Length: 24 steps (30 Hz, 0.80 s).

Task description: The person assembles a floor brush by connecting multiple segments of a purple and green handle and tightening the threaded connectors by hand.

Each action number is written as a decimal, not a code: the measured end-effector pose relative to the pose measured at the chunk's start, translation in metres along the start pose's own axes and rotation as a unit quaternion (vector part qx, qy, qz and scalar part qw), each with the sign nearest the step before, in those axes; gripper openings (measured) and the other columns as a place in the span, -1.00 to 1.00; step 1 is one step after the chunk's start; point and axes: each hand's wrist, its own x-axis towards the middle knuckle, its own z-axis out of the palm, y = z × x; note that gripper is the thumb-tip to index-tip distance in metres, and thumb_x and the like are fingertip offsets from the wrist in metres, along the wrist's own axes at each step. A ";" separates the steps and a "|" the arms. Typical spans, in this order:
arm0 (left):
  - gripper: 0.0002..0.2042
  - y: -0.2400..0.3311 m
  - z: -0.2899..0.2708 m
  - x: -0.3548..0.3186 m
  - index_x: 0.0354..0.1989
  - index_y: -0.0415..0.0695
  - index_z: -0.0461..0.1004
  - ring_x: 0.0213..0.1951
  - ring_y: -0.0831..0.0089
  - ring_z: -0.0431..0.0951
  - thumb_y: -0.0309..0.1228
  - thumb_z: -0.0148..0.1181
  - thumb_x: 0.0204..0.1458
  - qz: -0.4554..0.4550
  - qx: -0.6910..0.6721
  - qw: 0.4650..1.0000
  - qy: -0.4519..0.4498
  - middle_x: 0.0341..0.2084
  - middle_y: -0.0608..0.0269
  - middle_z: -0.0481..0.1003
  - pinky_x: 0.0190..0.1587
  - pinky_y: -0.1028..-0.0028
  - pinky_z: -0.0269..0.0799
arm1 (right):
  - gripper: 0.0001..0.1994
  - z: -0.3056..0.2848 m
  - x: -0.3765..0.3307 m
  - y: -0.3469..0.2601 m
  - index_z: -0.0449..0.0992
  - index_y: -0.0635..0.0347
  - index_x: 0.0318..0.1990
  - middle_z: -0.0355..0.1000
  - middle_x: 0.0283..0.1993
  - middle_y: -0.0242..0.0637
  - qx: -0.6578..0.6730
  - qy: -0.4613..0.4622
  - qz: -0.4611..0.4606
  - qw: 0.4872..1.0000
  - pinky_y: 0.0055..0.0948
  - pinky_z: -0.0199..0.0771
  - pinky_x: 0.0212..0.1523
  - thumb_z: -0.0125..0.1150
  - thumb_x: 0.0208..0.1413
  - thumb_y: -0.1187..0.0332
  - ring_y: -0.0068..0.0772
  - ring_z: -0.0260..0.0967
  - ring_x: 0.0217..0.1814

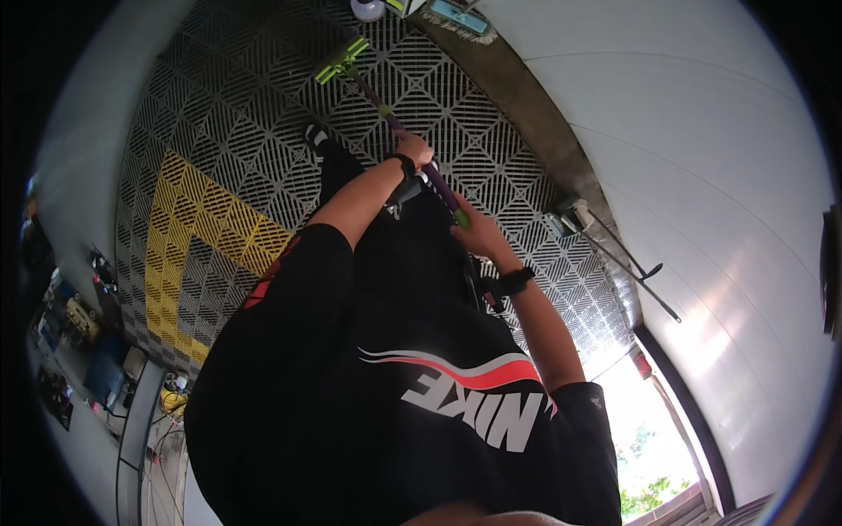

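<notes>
Both my hands are closed round the long purple and green handle of a sponge mop (pixel 432 176). My left hand (pixel 414 149) grips it partway along the pole, and my right hand (pixel 479 231) holds it lower in the picture, by a green section near the end. The pole slants away to the upper left. At its far end the bright green mop head (pixel 342 60) rests at the grid-tile floor, its dark pad side turned away from me. Dark bands circle both my wrists.
Grey slatted floor tiles (pixel 456 96) carry a yellow tile stripe (pixel 171 237) on the left. A blue flat mop head (pixel 460 17) lies at the top by the white wall (pixel 684 149). Long-handled tools (pixel 614 250) lean on the right. Cluttered equipment (pixel 105 373) stands at the left.
</notes>
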 end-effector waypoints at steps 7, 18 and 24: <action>-0.69 0.050 -0.025 -0.047 -0.30 -0.30 0.54 -0.63 0.25 0.46 -0.24 0.19 0.00 -0.042 0.024 0.939 0.340 -0.44 0.05 0.46 -0.67 0.28 0.34 | -0.27 0.000 -0.012 0.044 0.13 0.02 0.44 0.55 -0.15 0.21 -0.013 0.042 -0.020 0.999 0.10 0.52 -0.07 0.26 0.09 0.27 0.31 0.51 -0.12; -0.82 0.022 -0.029 -0.112 -0.20 -0.11 0.53 -0.38 0.21 0.52 -0.41 0.20 0.01 0.174 0.142 0.904 0.364 -0.33 0.15 0.46 -0.31 0.22 0.41 | -0.30 -0.002 -0.018 0.010 0.13 0.09 0.44 0.56 -0.28 0.06 0.053 0.035 -0.013 0.998 -0.23 0.59 -0.39 0.23 0.17 0.21 -0.12 0.56 -0.49; -0.71 -0.020 -0.039 -0.140 -0.04 -0.10 0.53 -0.09 0.13 0.51 -0.49 0.21 0.02 0.304 0.058 0.906 0.290 -0.13 0.21 0.46 -0.06 0.16 0.47 | -0.36 0.002 -0.047 -0.049 0.24 0.17 0.39 0.55 -0.37 -0.08 0.208 0.006 0.042 0.977 -0.31 0.58 -0.43 0.23 0.17 0.23 -0.25 0.54 -0.52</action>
